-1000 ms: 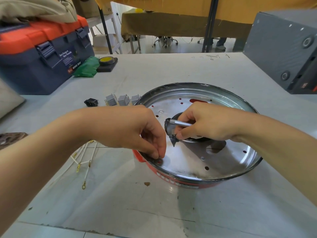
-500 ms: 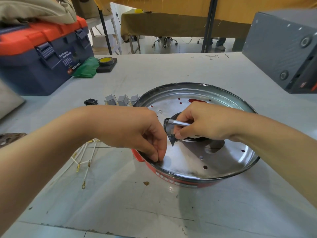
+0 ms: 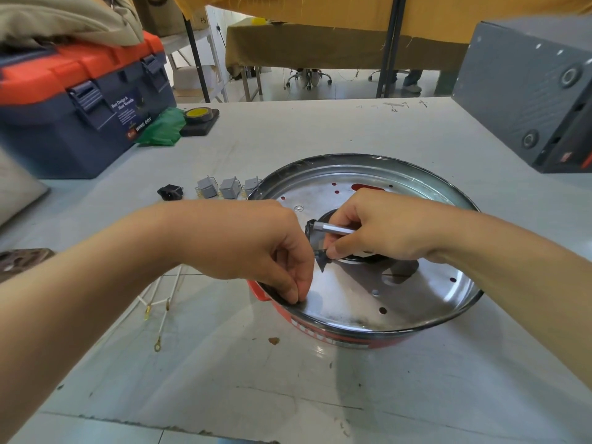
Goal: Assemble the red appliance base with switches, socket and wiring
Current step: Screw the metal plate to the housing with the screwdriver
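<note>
1. Workshop room, pale scuffed desk (image 3: 224,363) with more tables and chair legs way in the back.
2. Nearest stuff: loose white wires (image 3: 160,302) with ring ends lying on the desk, left of the base.
3. The red appliance base (image 3: 352,339) sits mid-desk, shiny metal plate (image 3: 368,293) facing up.
4. Left hand (image 3: 256,248) has its fingers pinched together down at the near rim of the plate, looks like on some tiny part, can't tell what.
5. Right hand (image 3: 381,225) is curled around a small silver screwdriver (image 3: 333,229), the shaft pointing left, and a dark pointy bit (image 3: 322,259) shows just under that hand over the centre hole.
6. Behind: black socket (image 3: 169,192) and three grey switches (image 3: 229,188) lined up left of the rim, not fitted yet.
7. Further back: toolbox (image 3: 80,104), green cloth (image 3: 163,126), tape roll (image 3: 197,115), grey box (image 3: 528,88) at right.
8. Risk, I'd say: the tiny part slips and drops through one of the plate holes, or the driver skids on that slick metal.
</note>
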